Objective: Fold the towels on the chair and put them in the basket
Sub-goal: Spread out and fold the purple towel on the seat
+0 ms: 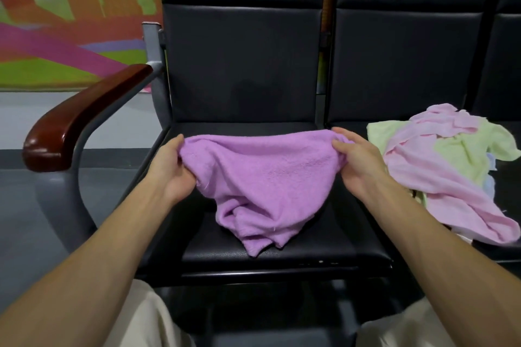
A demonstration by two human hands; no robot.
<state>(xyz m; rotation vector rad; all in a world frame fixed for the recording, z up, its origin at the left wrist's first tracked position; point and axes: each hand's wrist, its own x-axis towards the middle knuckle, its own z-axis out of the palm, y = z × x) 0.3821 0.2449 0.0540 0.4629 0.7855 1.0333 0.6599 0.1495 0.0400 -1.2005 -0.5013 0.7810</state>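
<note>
The purple towel (262,177) hangs stretched between both hands above the black padded seat (324,253), its top edge taut, its rumpled lower end sagging onto the cushion near the front edge. It is soft, nubby terry. The left hand (172,169) pinches the left corner with curled fingers; the right hand (356,162) grips the right corner likewise. A loose heap of pink and pale green towels (451,166) lies on the neighbouring seat.

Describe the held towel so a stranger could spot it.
Find the black seat beside the wooden armrest. Above it, the left hand and right hand grip the upper corners of a purple towel. Unlike the pink and green heap on the next seat, it is deeper violet.
</note>
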